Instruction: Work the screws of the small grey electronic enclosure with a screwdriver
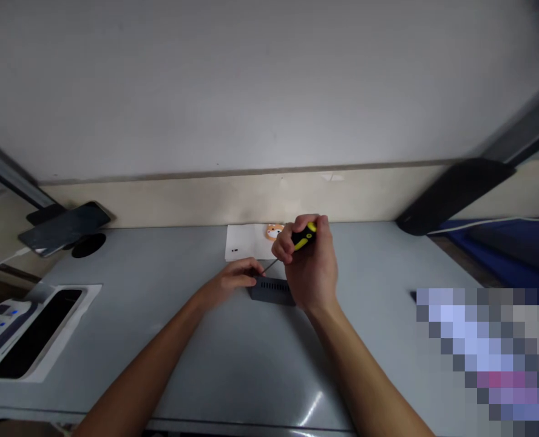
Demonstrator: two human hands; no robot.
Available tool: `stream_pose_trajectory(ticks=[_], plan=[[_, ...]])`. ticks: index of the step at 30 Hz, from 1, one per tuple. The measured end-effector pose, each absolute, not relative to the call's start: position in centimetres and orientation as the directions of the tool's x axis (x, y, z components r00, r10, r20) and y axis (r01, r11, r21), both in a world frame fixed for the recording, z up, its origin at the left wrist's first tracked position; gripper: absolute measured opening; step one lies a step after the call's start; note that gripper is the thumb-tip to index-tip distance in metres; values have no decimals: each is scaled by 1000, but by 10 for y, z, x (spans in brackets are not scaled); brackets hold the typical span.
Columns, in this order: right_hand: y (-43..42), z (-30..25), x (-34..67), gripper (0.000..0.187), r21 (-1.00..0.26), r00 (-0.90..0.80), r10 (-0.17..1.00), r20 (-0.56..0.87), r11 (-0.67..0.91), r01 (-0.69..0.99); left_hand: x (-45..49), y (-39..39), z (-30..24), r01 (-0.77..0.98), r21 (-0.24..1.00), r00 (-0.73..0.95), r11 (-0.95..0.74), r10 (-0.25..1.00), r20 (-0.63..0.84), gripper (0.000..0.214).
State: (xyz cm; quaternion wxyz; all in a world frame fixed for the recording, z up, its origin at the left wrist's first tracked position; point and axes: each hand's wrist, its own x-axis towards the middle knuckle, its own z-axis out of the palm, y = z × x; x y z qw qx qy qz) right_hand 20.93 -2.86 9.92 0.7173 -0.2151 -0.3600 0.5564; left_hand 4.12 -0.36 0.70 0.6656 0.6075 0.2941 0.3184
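Observation:
My right hand is wrapped around the black and yellow handle of a screwdriver. Its thin shaft slants down to the left, toward a dark grey box with a row of vent slots. At the left end of that box, my left hand presses its fingers against the casing near the shaft. The screwdriver's tip is hidden by the left fingers. Part of the box's right end lies behind my right hand.
Behind the box lies white paper bearing tiny dark bits, with an orange and white animal-face item. A phone on a stand, a black tray and a power strip are left. A black cylinder leans at right.

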Motion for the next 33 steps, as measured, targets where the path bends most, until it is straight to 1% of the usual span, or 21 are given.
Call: stream_pose_trajectory(ticks=[5,10,24,33], plan=[[-29,99,208,39,-713,88,961,262,254,-654,41,-3,5,-68,995,623,67,782,-10,22],[-28,100,210,38,-715,117,961,252,266,-647,41,-3,5,-52,998,612,44,791,-3,22],[-29,98,210,38,-715,94,949,300,289,-637,42,-4,6,-57,997,614,54,789,-8,20],[-30,98,208,39,-714,92,947,307,293,-636,41,-3,6,-64,996,619,69,785,-15,22]])
